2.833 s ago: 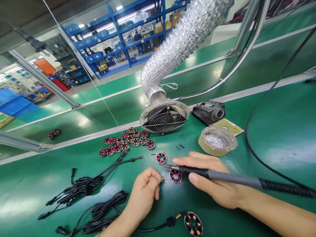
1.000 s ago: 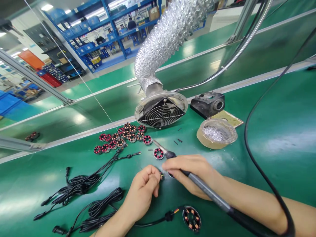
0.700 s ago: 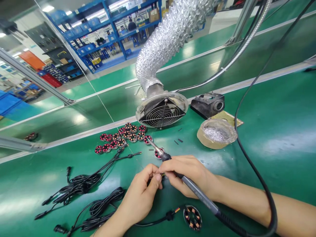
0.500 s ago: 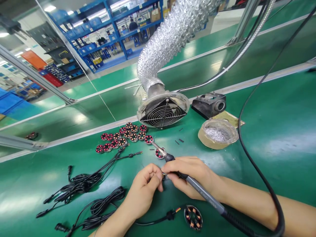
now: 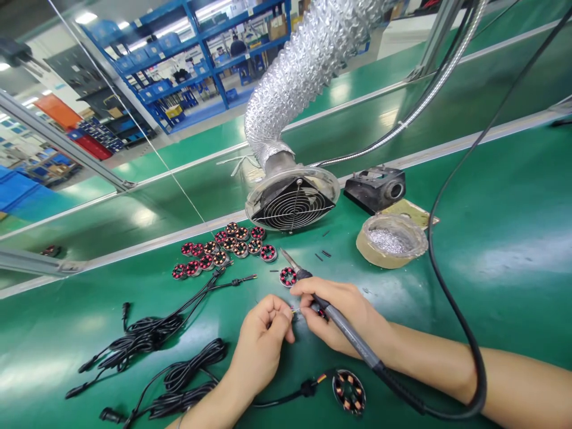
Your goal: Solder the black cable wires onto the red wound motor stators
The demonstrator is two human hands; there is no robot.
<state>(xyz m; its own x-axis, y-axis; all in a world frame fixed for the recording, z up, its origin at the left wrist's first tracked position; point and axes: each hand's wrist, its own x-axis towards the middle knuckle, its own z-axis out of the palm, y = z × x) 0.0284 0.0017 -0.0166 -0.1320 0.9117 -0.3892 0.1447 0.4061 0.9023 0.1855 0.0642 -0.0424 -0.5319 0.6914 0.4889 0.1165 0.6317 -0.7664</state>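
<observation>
My left hand (image 5: 266,336) is closed in a pinch on thin coloured wires (image 5: 294,310), whose ends show at the fingertips. My right hand (image 5: 346,313) grips a soldering iron (image 5: 351,338), its metal tip pointing up and left, clear of the wires. The right thumb and forefinger are close to the wire ends; whether they touch them I cannot tell. Behind those fingers, a red-wound part (image 5: 320,313) is mostly hidden. Just beyond the hands lies a round motor stator (image 5: 288,276) with red windings. Nearer me, a copper-wound stator (image 5: 349,392) is joined to a black cable (image 5: 281,400).
Several stators (image 5: 240,249) stand grouped at the back. Coiled black cables (image 5: 147,333) lie at left. Beyond the hands is a fume extractor (image 5: 292,205) with a foil duct (image 5: 308,71). A tub of metal shavings (image 5: 391,253) and an iron holder (image 5: 378,187) stand at right.
The soldering iron has swung slightly, its tip now right of the back stator it overlapped. My right fingertips have drawn a little away from my left, exposing the wire ends.
</observation>
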